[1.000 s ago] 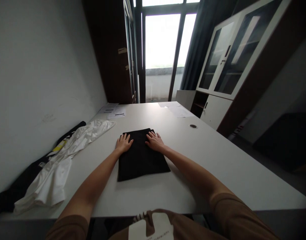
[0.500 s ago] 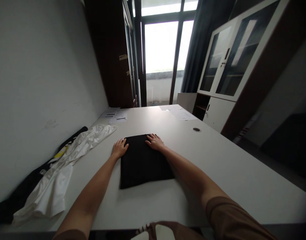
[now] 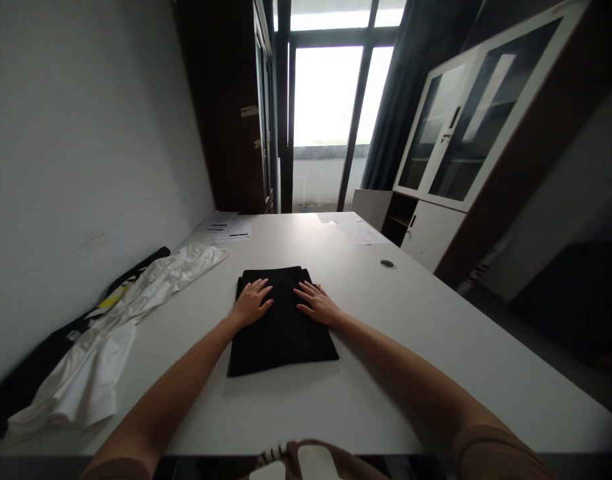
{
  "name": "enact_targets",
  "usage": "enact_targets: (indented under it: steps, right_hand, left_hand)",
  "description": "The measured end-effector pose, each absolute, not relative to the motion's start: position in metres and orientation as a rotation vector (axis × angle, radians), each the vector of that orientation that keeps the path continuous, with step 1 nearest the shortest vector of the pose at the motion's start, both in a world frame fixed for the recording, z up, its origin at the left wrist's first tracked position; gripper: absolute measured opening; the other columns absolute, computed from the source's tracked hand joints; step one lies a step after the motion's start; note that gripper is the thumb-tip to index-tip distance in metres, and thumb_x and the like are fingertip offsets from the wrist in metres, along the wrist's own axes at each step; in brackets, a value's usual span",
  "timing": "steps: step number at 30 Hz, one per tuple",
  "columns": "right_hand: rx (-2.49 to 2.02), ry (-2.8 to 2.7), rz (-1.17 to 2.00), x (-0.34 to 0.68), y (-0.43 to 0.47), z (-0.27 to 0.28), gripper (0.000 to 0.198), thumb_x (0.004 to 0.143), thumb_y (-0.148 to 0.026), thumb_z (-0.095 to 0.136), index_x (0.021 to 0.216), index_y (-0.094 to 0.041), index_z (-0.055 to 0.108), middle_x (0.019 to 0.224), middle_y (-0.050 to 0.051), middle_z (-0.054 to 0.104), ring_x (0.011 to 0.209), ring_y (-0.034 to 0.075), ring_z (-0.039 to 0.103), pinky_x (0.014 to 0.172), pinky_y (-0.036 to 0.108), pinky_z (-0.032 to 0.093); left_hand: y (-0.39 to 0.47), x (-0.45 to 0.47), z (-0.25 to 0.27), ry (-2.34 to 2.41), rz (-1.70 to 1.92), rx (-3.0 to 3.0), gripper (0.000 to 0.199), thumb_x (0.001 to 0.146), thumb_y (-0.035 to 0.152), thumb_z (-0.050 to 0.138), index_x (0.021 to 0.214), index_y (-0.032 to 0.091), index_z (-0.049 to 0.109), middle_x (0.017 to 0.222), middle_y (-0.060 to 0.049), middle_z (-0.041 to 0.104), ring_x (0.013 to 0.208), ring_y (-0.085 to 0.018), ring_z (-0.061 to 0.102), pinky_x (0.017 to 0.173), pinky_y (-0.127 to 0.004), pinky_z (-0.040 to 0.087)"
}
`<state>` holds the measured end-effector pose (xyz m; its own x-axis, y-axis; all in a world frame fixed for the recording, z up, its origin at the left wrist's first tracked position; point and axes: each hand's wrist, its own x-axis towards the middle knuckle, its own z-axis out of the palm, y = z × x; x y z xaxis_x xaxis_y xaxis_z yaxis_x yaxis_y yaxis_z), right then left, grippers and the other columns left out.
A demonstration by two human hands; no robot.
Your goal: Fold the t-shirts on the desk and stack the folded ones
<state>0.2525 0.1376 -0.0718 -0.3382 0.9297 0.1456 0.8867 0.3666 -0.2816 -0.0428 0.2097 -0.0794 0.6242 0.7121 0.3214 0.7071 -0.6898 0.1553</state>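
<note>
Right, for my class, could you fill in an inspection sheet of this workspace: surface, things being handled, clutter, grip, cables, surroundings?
Surface: white table, with a round hole on the right.
Things being handled: folded black cloth, lying flat, layers offset at the far edge.
Clutter: crumpled white fabric alongside dark clothing on the left; papers at the far end.
Grip: left hand and right hand both palm down on the folded black cloth.
Cables: nothing seen.
Surroundings: wall left, bright window ahead, glass-fronted cabinet right.

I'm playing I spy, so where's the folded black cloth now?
In the head view, the folded black cloth lies on the white table, under the left hand and the right hand, to the right of the crumpled white cloth.
</note>
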Motion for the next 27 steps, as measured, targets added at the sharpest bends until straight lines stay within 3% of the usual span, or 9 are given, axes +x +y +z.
enact_targets:
  steps: [8,17,22,27]
  right_hand:
    - [-1.459,-2.404,0.305,0.221,0.12,-0.064,0.065,0.101,-0.062,0.05,0.16,-0.036,0.042,0.167,0.001,0.033,0.156,0.027,0.027,0.129,0.048,0.015]
    - [-1.83,-2.202,0.199,0.213,0.124,-0.055,0.072,0.102,-0.063,0.045,0.161,-0.021,0.042,0.168,0.012,0.03,0.158,0.033,0.02,0.128,0.054,0.011]
    - [-1.316,-2.478,0.212,0.165,0.096,-0.055,0.068,0.102,-0.067,0.042,0.161,-0.031,0.042,0.168,0.004,0.032,0.157,0.027,0.024,0.129,0.045,0.01]
    - [-1.441,-2.457,0.295,0.169,0.099,-0.053,0.065,0.103,-0.065,0.044,0.159,-0.031,0.045,0.168,0.006,0.033,0.156,0.029,0.027,0.128,0.05,0.017]
  left_hand:
    - [0.215,-0.044,-0.084,1.24,0.268,2.769,0.059,0.107,0.054,0.04,0.161,0.031,0.037,0.17,-0.006,0.03,0.158,-0.03,0.023,0.125,-0.056,0.023]
    - [0.249,-0.073,-0.094,1.706,0.223,2.523,0.064,0.106,0.06,0.032,0.163,0.032,0.034,0.172,-0.005,0.023,0.158,-0.034,0.02,0.123,-0.06,0.023]
    - [0.257,-0.084,-0.099,1.813,0.241,2.501,0.063,0.106,0.058,0.032,0.162,0.029,0.036,0.172,-0.007,0.026,0.156,-0.036,0.026,0.122,-0.057,0.027]
    - [0.264,-0.096,-0.105,1.877,0.264,2.486,0.061,0.107,0.055,0.033,0.161,0.027,0.038,0.167,-0.011,0.036,0.153,-0.036,0.033,0.121,-0.057,0.028]
